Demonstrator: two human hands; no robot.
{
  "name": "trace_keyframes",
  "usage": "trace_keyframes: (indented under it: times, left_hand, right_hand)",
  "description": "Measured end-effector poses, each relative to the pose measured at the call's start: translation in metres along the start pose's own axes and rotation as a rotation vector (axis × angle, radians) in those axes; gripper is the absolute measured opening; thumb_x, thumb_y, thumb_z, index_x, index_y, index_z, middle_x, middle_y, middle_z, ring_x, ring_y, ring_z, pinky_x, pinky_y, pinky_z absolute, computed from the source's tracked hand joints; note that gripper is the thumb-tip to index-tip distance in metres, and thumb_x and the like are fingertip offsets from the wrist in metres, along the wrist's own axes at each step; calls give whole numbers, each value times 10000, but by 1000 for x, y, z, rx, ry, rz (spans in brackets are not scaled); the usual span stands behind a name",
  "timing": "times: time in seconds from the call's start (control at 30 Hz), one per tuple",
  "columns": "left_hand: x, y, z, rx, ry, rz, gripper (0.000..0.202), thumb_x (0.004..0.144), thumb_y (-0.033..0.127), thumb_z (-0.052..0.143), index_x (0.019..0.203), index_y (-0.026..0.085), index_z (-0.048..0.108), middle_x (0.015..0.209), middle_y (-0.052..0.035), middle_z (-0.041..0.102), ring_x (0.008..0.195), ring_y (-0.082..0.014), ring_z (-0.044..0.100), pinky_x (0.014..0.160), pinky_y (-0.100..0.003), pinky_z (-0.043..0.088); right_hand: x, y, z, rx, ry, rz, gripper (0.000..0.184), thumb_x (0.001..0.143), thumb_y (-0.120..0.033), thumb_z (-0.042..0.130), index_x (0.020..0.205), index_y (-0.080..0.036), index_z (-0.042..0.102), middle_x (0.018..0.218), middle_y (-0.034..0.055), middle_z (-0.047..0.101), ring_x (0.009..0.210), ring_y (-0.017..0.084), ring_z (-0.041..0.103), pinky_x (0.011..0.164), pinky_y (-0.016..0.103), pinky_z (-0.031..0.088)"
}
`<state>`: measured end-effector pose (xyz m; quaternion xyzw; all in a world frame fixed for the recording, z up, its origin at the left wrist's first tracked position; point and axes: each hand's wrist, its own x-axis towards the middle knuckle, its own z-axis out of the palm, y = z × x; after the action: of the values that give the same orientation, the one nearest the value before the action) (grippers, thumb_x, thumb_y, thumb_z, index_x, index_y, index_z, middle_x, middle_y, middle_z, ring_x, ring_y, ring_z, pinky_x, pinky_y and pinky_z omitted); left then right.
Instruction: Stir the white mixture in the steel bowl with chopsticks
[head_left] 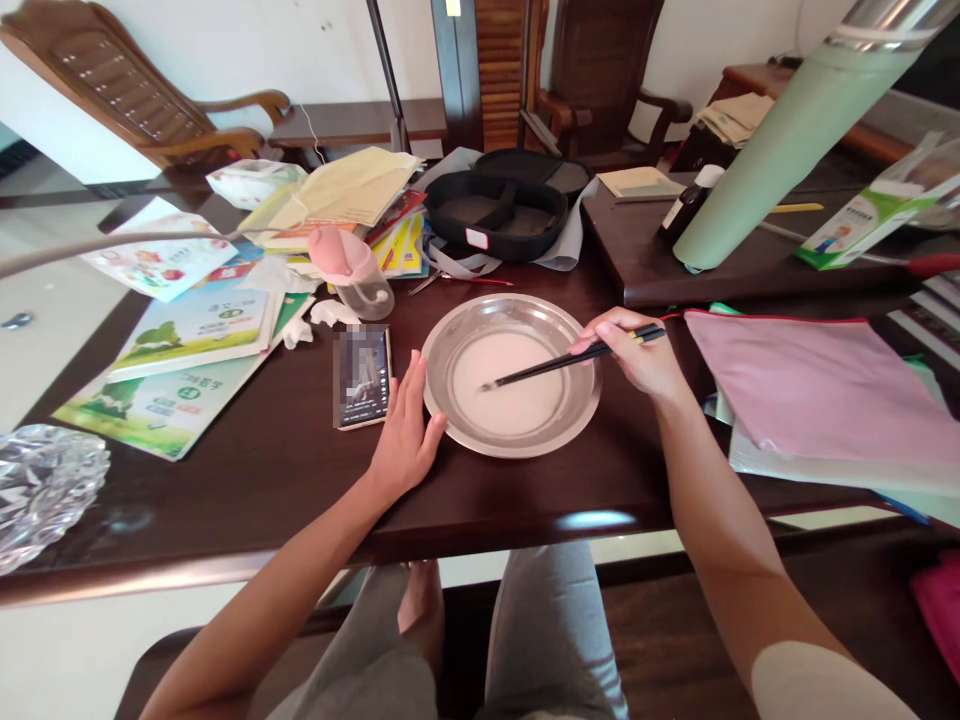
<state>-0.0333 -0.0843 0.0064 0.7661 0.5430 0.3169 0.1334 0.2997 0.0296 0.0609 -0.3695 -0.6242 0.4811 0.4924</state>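
Note:
A round metal plate [450,405] sits on the dark wooden table [300,470] and holds a thin white liquid. My right hand [637,350] is closed around a pair of dark chopsticks [547,368]; their tips dip into the white liquid near the plate's middle. My left hand [405,430] lies flat on the table with fingers stretched out, its thumb side touching the plate's left rim. A phone [362,377] lies face up just left of that hand.
Books and papers [187,340] crowd the table's left, with a pink-lidded cup [352,270] behind the phone. A black case [499,215] lies beyond the plate. A pink folder [802,385] and green cylinder [780,150] are on the right. Crumpled foil [41,485] sits far left.

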Motion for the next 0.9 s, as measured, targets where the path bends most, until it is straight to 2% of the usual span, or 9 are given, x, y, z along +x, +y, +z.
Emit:
trace_keyframes:
  times: [0.13, 0.2, 0.37, 0.43, 0.5, 0.63, 0.7, 0.83, 0.9]
  left_hand:
    - [0, 0, 0, 5, -1, 11, 717, 1094, 485, 342, 1689, 258, 14, 1757, -183, 127, 1630, -310, 140, 1302, -570, 150]
    - [0, 0, 0, 6, 0, 14, 718, 1094, 485, 343, 1689, 261, 10, 1757, -183, 128, 1630, -311, 136, 1300, -576, 149]
    - [1, 1, 0, -2, -5, 9, 718, 1095, 476, 339, 1689, 257, 2, 1758, -182, 121, 1632, -305, 118, 1304, -569, 140]
    - [0, 1, 0, 0, -3, 5, 720, 1094, 476, 342, 1690, 254, 3, 1757, -185, 118, 1631, -308, 120, 1303, -572, 141]
    - [1, 0, 0, 4, -6, 6, 723, 1094, 476, 344, 1689, 253, 1, 1757, -186, 119, 1631, -311, 123, 1302, -574, 144]
    - [1, 0, 0, 9, -2, 18, 714, 1096, 469, 338, 1688, 267, -7, 1757, -185, 122, 1630, -311, 129, 1298, -585, 148]
    - [1, 0, 0, 7, -1, 16, 711, 1097, 469, 335, 1688, 268, -7, 1757, -187, 123, 1631, -310, 128, 1298, -585, 147]
    - [1, 1, 0, -2, -8, 6, 715, 1096, 472, 340, 1689, 258, 3, 1757, -185, 122, 1632, -310, 117, 1302, -574, 141]
    - [0, 1, 0, -6, -2, 7, 715, 1095, 473, 343, 1689, 263, 5, 1758, -180, 121, 1632, -311, 119, 1302, -576, 136]
  right_hand:
    - [3, -2, -10, 15, 177, -75, 339, 855, -556, 762, 789, -224, 742, 640, 10, 772, 533, 169, 710, 524, 284, 590]
    - [2, -3, -12, 33, 208, -77, 359, 860, -566, 752, 749, -225, 724, 579, 2, 740, 484, 163, 681, 489, 280, 563]
    - [-1, 0, -3, -6, 3, 2, 307, 855, -566, 755, 806, -263, 768, 689, 13, 792, 630, 219, 764, 602, 347, 631]
    - [-1, 1, -1, -36, -9, -24, 280, 855, -551, 763, 825, -273, 779, 742, 14, 809, 721, 232, 790, 694, 366, 650]
    - [1, 0, -4, -54, 70, -56, 297, 857, -555, 761, 818, -260, 770, 741, 18, 806, 716, 224, 786, 705, 361, 645]
    - [3, -2, -14, -15, 237, -71, 393, 856, -618, 728, 748, -240, 712, 592, 2, 740, 511, 186, 696, 529, 318, 576]
    - [2, -3, -13, 7, 202, -51, 397, 862, -614, 723, 735, -239, 710, 564, 0, 726, 483, 181, 680, 508, 314, 565]
    - [-2, -2, -3, 11, -20, 5, 307, 863, -559, 751, 809, -258, 770, 674, 9, 786, 635, 221, 767, 624, 353, 633]
    - [-2, -1, -1, -13, -23, -7, 291, 857, -558, 758, 832, -268, 777, 736, 14, 807, 715, 240, 789, 680, 382, 656]
